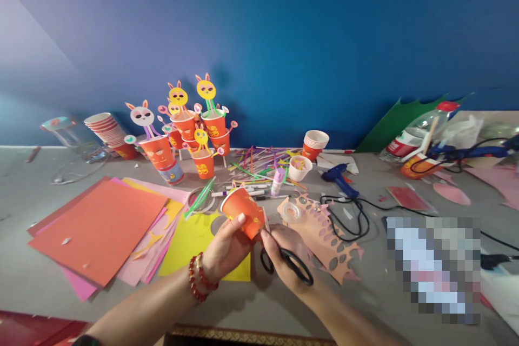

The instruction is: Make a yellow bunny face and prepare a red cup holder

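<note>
An orange paper cup (243, 210) lies tilted in my left hand (232, 243), its white rim facing up and to the left. The fingers wrap round its side, thumb on top. My right hand (286, 248) is closed on a pair of scissors (298, 266) with black handles. Their blades point up at the base of the cup; whether they touch or pierce it I cannot make out. Beneath both hands lies a yellow paper sheet (182, 251). A peach paper sheet (324, 238) full of cut-out holes is to the right of my right hand.
Orange and pink sheets (101, 227) are piled at left. Behind stand several cups with rabbit faces (162, 151), a cup stack (106, 130) and loose pipe cleaners (259, 165). A blue glue gun (340, 178) trails a black cable (365, 221) at right, near a plastic bottle (417, 132).
</note>
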`<state>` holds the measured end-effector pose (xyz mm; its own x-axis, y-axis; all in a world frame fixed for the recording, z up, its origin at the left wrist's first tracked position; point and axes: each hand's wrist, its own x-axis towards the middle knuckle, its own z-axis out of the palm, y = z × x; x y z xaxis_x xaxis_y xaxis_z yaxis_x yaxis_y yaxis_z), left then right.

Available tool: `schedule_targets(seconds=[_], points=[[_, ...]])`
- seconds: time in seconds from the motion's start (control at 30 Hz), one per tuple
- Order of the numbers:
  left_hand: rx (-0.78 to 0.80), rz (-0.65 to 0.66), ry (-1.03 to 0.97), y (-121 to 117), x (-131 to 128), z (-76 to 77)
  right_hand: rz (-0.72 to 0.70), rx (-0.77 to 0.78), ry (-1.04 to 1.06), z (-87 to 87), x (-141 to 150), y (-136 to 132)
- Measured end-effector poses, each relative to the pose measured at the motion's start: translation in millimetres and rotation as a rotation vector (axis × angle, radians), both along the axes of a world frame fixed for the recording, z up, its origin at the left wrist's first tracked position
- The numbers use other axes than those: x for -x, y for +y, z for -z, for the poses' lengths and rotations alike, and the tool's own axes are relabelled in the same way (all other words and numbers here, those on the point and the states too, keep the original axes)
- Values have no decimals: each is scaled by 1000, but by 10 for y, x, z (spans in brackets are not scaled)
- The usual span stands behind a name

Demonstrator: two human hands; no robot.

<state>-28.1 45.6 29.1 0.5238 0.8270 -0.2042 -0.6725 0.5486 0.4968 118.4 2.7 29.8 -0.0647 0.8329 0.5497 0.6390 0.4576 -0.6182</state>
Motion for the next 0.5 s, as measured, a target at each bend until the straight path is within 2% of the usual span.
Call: schedule_targets(seconds=[0.13,0.33,0.5], points=[[-29,84,-38,-30,-24,3,3,16,143,0,27,-43],[-93,143,-71,-5,-3,-2,19,22,157,45,-19,-53],[-15,5,-78,33,-2,31,-28,-30,57,28,-77,47]])
